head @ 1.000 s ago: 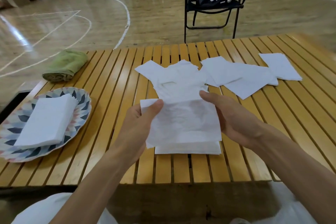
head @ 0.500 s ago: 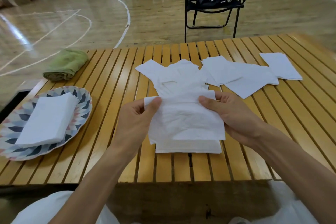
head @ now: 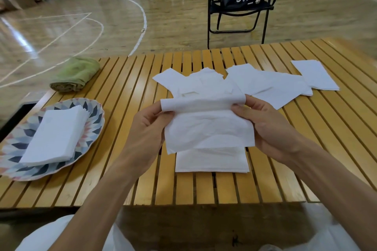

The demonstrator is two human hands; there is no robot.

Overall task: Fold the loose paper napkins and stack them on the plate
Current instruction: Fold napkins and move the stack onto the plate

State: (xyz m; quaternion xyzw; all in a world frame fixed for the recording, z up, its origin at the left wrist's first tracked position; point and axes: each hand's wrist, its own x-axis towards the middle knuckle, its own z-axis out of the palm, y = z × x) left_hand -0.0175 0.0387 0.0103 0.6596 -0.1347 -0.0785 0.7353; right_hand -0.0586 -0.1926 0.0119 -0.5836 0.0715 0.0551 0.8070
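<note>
1. Head view, looking down: left hand [head: 152, 128] pinching the far-left corner of a paper napkin [head: 208, 128], thumb on top and fingers curled under.
2. Right hand [head: 265, 126] doing the same on the far-right corner, thumb over the edge, fingers wrapped beneath.
3. Napkin held between the two hands, far edge rolled over toward the body, looks like mid-fold. Lifted just above a squared-off folded napkin [head: 212, 161] lying on the table [head: 204, 189] below the wrists.
4. Beyond the fingertips: loose napkins [head: 265, 83] scattered, overlapping, not yet folded.
5. Well out to the left of the left hand: plate [head: 89, 126] already carrying a folded stack [head: 55, 134]. Green towel [head: 75, 73] further back from it.
6. What could go sideways, just guessing:
   - thin, floppy paper, so uneven pull from either pinch probably means a crooked crease
   - tugging both corners apart too hard could tear it
   - dropping it carelessly could shove the folded one underneath out of square
   - stack on the plate sits tilted toward the rim, so adding more off-centre might make it slide off
</note>
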